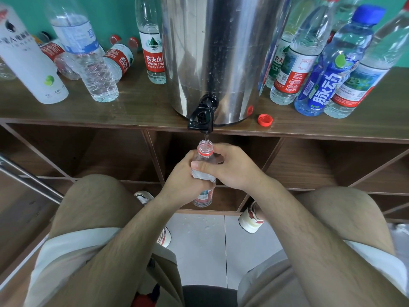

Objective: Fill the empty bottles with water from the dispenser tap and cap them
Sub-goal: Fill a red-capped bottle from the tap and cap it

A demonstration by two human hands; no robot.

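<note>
Step in hand: filling. My left hand [181, 173] is wrapped round the bottle [204, 160] from the left side, fingers curled on its body. My right hand [234, 167] is curled on it from the other side, thumb across the front. So both hands grip the same bottle, neither free. The bottle sits upright below the shelf edge, open mouth right under the black tap [201, 116]. A thin stream seems to run from spout into neck. Fill lvl I can't tell, hands cover most of the body.

Next move, as I judge it: one hand has to let go to shut the tap lever, w/ the other keeping the bottle plumb. Then reach for the red cap [265, 119], loose on the top just right of the dispenser [217, 52], and screw it on. Risk is overflow or a tilt while swapping grip.

Surface: dark wood-grain shelf top [143, 107], wet patches near the drum. From the left: a white bottle [28, 63], a clear blue-label one beside it, two red-label bottles [118, 60] lying on their sides, one red-label bottle upright against the drum. Right of the drum is a tight cluster of upright bottles incl. a blue-capped one [327, 74].

Room: teal wall [110, 16] behind, open cubbies [99, 151] under the top, pale tile floor [199, 251] w/ water drops between my feet.
</note>
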